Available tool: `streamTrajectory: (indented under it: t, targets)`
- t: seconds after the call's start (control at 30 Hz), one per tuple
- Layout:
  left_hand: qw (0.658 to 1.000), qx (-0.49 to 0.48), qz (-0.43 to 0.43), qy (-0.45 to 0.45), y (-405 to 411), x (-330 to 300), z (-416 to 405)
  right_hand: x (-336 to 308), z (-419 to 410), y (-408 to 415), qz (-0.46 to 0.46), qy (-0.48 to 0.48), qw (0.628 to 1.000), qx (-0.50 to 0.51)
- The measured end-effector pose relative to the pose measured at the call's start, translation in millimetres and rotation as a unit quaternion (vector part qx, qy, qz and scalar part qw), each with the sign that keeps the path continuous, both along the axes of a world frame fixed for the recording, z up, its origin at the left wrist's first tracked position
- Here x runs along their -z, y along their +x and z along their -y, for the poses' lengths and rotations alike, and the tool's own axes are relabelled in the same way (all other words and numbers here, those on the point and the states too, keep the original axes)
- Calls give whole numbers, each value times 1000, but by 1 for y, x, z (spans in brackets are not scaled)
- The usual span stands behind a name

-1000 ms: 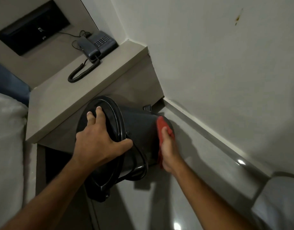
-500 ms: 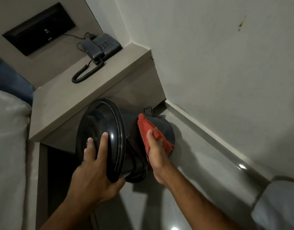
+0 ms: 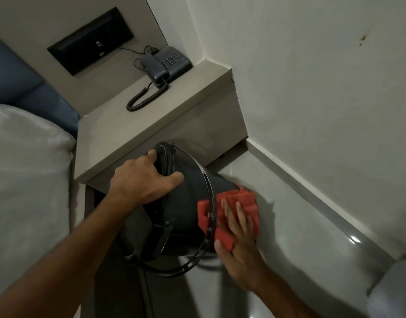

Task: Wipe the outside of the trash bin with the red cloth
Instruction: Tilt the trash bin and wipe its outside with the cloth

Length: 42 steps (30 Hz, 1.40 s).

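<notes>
A black trash bin (image 3: 186, 203) is tipped over on the floor in front of the bedside shelf, its mouth toward me and its thin wire handle hanging loose. My left hand (image 3: 142, 180) grips the bin's upper rim, fingers curled over the edge. My right hand (image 3: 238, 235) presses the red cloth (image 3: 234, 210) flat against the bin's right outer wall near the base. The cloth is folded and partly covered by my fingers. The bin's base and its far side are hidden.
A grey bedside shelf (image 3: 119, 131) carries a dark corded telephone (image 3: 165, 64). A white wall (image 3: 312, 99) with a skirting board runs along the right. A pale bed edge (image 3: 25, 180) lies to the left. Glossy grey floor (image 3: 300, 260) spreads right of the bin.
My left hand has shifted from the rim's lower edge to its top, turning the bin. My right hand has slid the red cloth down and right along the outer wall.
</notes>
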<state>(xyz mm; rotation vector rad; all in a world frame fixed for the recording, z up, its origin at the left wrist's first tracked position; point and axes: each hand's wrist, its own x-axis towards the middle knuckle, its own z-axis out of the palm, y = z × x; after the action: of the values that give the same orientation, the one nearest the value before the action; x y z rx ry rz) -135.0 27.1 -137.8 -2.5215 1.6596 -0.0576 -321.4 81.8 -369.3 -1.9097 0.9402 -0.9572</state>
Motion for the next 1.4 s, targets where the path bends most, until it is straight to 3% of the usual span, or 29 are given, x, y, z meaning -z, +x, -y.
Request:
streamTrajectory:
  t: [0.13, 0.23, 0.37, 0.53, 0.63, 0.77, 0.83, 0.9, 1.13, 1.33, 1.4]
  targets:
    - [1000, 3, -11, -4, 7, 1, -2, -24, 32, 12, 30, 47, 998, 3]
    - [1000, -14, -14, -12, 7, 0, 1, -5, 34, 3, 26, 48, 997, 51]
    - [999, -35, -18, -11, 7, 1, 3, 10, 29, -12, 42, 193, 974, 111]
    - [999, -45, -19, -6, 6, 3, 5, -13, -8, 21, 85, 60, 994, 44]
    - [999, -22, -25, 15, 3, -5, 2, 7, -16, 12, 37, 6, 998, 51]
    - [977, 51, -82, 188, -4, -21, -18, 32, -9, 1, -26, 31, 998, 45]
    - [958, 109, -72, 257, -9, -13, -34, 41, -3, 8, -6, 28, 995, 95]
    - [950, 148, -56, 270, -12, 0, -46, 46, 7, 11, -5, 62, 990, 123]
    - [945, 269, 110, 152, -18, 32, -34, 49, 10, 22, 70, 205, 970, 107]
    - [933, 245, 146, 221, 9, 32, -48, 53, 7, 21, 94, 237, 964, 72]
    - [949, 196, 76, 235, 14, 34, -56, 50, 4, 18, 101, 231, 966, 56]
